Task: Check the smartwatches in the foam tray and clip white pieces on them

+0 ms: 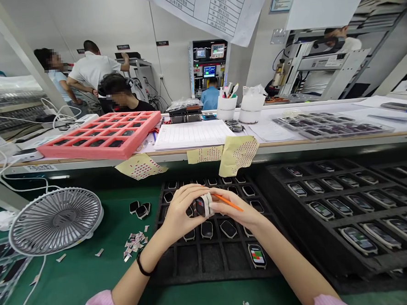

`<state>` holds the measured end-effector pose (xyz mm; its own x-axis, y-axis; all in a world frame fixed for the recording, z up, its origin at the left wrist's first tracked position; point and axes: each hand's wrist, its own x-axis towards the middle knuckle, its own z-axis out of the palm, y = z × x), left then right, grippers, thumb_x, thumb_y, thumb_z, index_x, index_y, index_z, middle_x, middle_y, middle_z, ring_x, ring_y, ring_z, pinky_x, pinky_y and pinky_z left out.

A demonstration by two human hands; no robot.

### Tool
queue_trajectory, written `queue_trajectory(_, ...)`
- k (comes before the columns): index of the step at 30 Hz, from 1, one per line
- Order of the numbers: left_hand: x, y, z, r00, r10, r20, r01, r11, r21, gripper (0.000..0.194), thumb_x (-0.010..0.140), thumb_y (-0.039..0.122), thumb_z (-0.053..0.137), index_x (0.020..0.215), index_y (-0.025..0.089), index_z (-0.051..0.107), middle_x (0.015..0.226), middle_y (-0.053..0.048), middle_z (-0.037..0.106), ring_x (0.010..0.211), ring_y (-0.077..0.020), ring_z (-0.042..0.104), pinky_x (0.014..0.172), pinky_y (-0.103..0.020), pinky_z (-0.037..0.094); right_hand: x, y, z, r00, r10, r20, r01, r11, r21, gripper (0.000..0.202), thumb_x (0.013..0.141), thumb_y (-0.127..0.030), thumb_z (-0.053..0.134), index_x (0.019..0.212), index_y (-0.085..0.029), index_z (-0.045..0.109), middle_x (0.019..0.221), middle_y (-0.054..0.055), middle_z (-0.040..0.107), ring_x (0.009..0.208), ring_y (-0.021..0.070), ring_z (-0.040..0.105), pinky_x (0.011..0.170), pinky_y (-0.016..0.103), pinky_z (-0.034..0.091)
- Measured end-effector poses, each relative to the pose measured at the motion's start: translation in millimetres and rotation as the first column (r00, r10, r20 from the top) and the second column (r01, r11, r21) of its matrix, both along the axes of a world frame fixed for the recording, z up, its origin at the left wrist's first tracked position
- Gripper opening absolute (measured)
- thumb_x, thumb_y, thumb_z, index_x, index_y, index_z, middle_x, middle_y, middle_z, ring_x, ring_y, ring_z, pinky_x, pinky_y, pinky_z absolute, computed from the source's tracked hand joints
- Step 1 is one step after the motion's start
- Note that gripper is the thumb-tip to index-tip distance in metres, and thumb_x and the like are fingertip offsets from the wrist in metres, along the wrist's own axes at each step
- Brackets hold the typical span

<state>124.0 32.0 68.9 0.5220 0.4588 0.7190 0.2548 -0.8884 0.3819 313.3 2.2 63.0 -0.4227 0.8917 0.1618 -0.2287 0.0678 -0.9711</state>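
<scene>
Above the black foam tray [210,258], my left hand [179,214] is closed around one side of a small smartwatch body [202,207] with a dark, lit screen and a pale case. My right hand [236,209] pinches the other side of it, where pale edges show. A slim orange stick [228,201] lies along the fingers of my right hand; its exact kind is unclear. Several strapless watch bodies sit in the tray's compartments below, partly hidden by my hands. One watch [257,256] at the tray's front right has a colourful lit screen.
More watches fill stacked black trays [298,229] to the right. On the left are a grey fan [58,221], loose watches [143,210] and small paper scraps [135,244]. A shelf holds a pink foam tray [127,150], paper sheets [193,134] and pen cups. Several people work beyond.
</scene>
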Motion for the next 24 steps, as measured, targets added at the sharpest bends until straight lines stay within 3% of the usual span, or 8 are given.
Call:
queue_trajectory(6,0.8,-0.5,-1.2,1.000,0.014,0.012,-0.014,1.000,-0.012,0.041,0.074,0.021,0.073,0.113,0.022,0.060,0.111,-0.010,0.069,0.107,-0.0264,0.061,0.093,-0.043,0.048,0.9,-4.1,4.3,0.999,0.022,0.026,-0.023,1.000,0.005,0.034,0.087,-0.034,0.063,0.119,-0.024,0.059,0.108,0.005,0.064,0.099,0.0163,0.060,0.086,0.031,0.051)
queue_trajectory(15,1.9,-2.7,-0.5,0.999,0.034,0.025,-0.036,0.998,0.047,0.040,0.074,0.020,0.069,0.113,0.023,0.062,0.108,-0.008,0.071,0.103,-0.0260,0.062,0.089,-0.042,0.049,-12.6,-4.4,-1.1,0.995,-0.050,-0.082,0.047,0.998,-0.032,0.042,0.072,-0.029,0.077,0.110,-0.023,0.060,0.101,0.003,0.065,0.098,0.0191,0.061,0.088,0.032,0.048)
queue_trajectory(22,2.9,-5.9,0.1,0.999,0.040,0.029,-0.041,0.998,0.053,0.040,0.074,0.020,0.069,0.113,0.023,0.062,0.106,-0.008,0.071,0.103,-0.0265,0.062,0.089,-0.043,0.050,-13.4,-8.1,5.9,0.998,-0.064,-0.014,0.065,0.997,0.042,0.041,0.074,-0.035,0.075,0.110,-0.023,0.058,0.101,0.004,0.065,0.098,0.0197,0.062,0.089,0.034,0.048)
queue_trajectory(24,2.5,-6.4,1.7,0.998,0.046,0.046,-0.048,0.998,0.045,0.039,0.074,0.021,0.072,0.112,0.022,0.062,0.107,-0.009,0.071,0.105,-0.0273,0.061,0.090,-0.044,0.050,-9.6,-9.6,10.8,0.991,-0.134,0.019,0.132,0.986,0.101,0.040,0.080,-0.039,0.070,0.114,-0.024,0.057,0.103,0.005,0.066,0.100,0.0202,0.062,0.090,0.035,0.048)
